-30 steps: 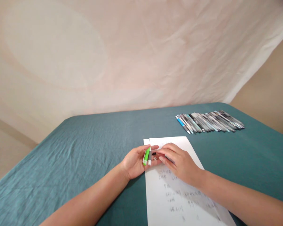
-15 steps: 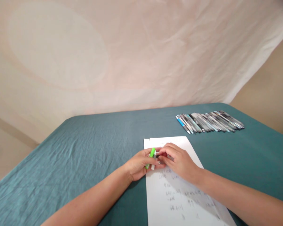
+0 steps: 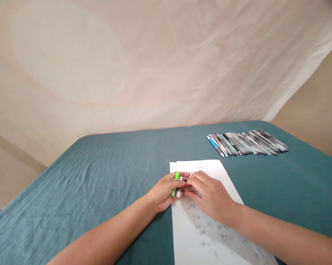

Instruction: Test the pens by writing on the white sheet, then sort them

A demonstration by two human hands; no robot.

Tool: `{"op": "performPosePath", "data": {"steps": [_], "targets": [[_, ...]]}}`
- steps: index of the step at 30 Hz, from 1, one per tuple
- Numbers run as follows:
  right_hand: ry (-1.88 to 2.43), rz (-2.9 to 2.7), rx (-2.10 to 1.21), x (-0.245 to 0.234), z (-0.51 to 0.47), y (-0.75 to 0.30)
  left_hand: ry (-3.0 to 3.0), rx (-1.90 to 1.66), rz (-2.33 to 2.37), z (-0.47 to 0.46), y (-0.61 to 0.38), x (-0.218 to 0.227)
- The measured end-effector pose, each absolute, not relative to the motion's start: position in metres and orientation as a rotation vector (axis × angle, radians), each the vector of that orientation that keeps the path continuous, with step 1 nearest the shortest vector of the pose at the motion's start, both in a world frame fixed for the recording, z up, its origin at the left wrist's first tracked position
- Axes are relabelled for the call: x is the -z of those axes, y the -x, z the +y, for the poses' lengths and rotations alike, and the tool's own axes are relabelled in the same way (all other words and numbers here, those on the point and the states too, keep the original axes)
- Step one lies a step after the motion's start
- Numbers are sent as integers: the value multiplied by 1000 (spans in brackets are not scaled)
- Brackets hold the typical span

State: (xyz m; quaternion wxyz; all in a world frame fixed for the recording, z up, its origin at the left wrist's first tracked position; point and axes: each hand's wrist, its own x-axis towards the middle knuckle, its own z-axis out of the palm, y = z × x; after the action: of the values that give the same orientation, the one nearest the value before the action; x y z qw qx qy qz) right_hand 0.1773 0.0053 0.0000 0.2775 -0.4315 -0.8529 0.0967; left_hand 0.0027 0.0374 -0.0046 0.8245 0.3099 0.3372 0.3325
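My left hand (image 3: 166, 191) is closed around a bright green marker (image 3: 175, 184) and a short white-and-grey pen-like piece (image 3: 179, 188), which lie side by side under its thumb. Against its fingertips, my right hand (image 3: 211, 195) is closed, thumb and fingers pinched together around a small dark end. What that dark piece belongs to is mostly hidden by the fingers. Both hands are over the upper part of a white sheet of paper (image 3: 188, 235) with faint handwriting on it.
A row of many pens (image 3: 246, 143), mostly grey, black and clear, lies at the back right, a blue one at its left end. Wrinkled green cloth (image 3: 99, 176) covers the table. A pale hanging sheet (image 3: 166, 66) rises behind its far edge.
The right hand's fingers have shifted slightly and now cover more of the small dark piece. The green marker has turned a little more upright in the left hand.
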Motion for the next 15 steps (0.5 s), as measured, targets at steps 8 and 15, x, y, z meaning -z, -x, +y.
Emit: {"op": "performPosePath", "data": {"steps": [8,15], "targets": [[1021,-2360,-278,2,10,-179,-534,-726,692,39,0,2],[1207,-2008,-521,-5,19,-196,-472,-722,613,40,3,-7]]}}
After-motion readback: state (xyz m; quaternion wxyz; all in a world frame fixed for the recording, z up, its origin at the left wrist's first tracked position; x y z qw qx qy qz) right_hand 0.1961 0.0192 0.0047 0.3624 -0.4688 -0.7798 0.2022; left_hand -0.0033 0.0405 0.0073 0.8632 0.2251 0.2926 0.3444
